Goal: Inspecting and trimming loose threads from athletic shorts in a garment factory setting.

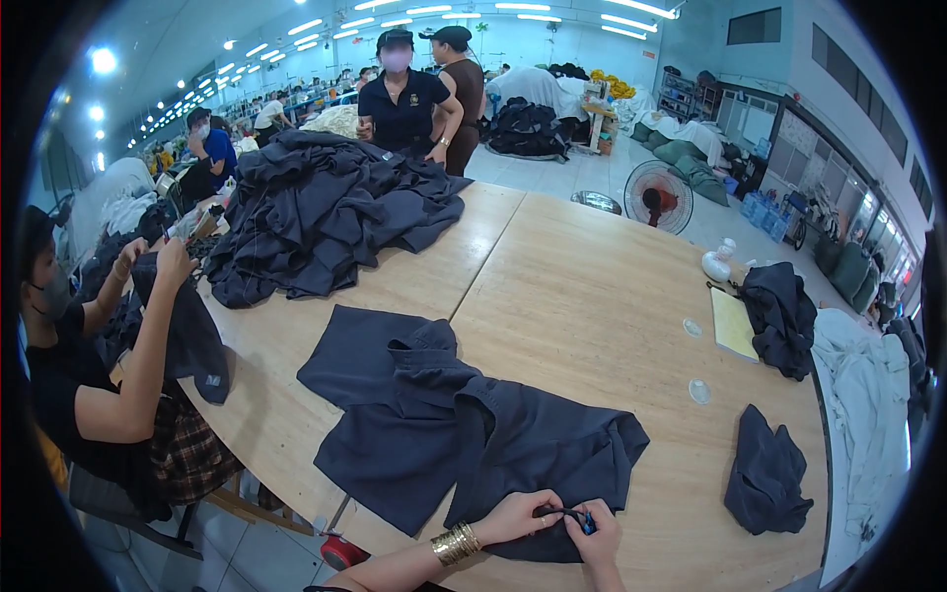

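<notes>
Dark navy shorts [552, 434] with a gathered waistband lie in front of me on the wooden table. At their near edge, my left hand [523, 517], its wrist in stacked gold bangles [456, 544], pinches a fold of the cloth. Close beside it, my right hand [598, 541] is closed around a small blue tool [589, 523], mostly hidden by the fingers. The same fingers meet the cloth edge. A second pair of dark shorts [380, 414] lies flat to the left, partly under the first.
A big heap of dark garments [326, 212] covers the table's far left. Crumpled dark pieces [767, 472] lie at the right, with a yellow pad [732, 324] farther back. A co-worker [109, 375] sits at the left holding a dark garment; others stand beyond the heap. A fan [659, 197] stands behind the table.
</notes>
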Action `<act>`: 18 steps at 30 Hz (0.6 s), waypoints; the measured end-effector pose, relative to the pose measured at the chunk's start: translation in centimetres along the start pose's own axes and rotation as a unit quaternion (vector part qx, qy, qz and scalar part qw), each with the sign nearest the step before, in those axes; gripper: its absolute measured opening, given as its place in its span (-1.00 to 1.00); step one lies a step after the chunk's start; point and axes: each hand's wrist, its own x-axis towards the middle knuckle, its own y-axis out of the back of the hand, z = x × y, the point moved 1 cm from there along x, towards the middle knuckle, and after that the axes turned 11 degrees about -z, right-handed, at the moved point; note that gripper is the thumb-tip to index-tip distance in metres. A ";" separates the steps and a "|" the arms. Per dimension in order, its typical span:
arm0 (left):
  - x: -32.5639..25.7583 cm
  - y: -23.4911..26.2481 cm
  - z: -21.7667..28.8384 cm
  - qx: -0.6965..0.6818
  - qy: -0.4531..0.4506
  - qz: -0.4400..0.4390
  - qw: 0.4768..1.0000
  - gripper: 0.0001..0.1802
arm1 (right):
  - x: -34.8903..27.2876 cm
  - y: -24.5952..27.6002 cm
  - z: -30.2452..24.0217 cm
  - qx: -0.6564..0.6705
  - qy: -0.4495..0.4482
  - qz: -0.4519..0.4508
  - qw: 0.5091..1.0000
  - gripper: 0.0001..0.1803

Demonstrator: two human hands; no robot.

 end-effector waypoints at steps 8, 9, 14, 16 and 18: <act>-0.1 0.0 0.1 -0.004 -0.010 0.008 1.000 -0.78 | -0.1 -0.2 0.1 -0.001 -0.005 0.003 1.000 -0.83; -0.1 0.0 0.1 -0.003 -0.006 0.004 1.000 -0.78 | -0.1 -0.2 0.1 -0.001 -0.004 0.006 1.000 -0.83; -0.3 -0.1 0.0 0.000 0.003 -0.001 1.000 -0.78 | -0.2 -0.1 0.0 -0.008 -0.013 -0.004 1.000 -0.83; -0.2 -0.2 -0.1 -0.006 -0.007 0.006 1.000 -0.77 | -0.3 -0.1 0.1 -0.011 -0.011 -0.007 1.000 -0.83; -0.1 -0.2 0.0 -0.002 -0.005 0.003 1.000 -0.76 | -0.3 0.0 0.1 -0.014 -0.018 -0.001 1.000 -0.83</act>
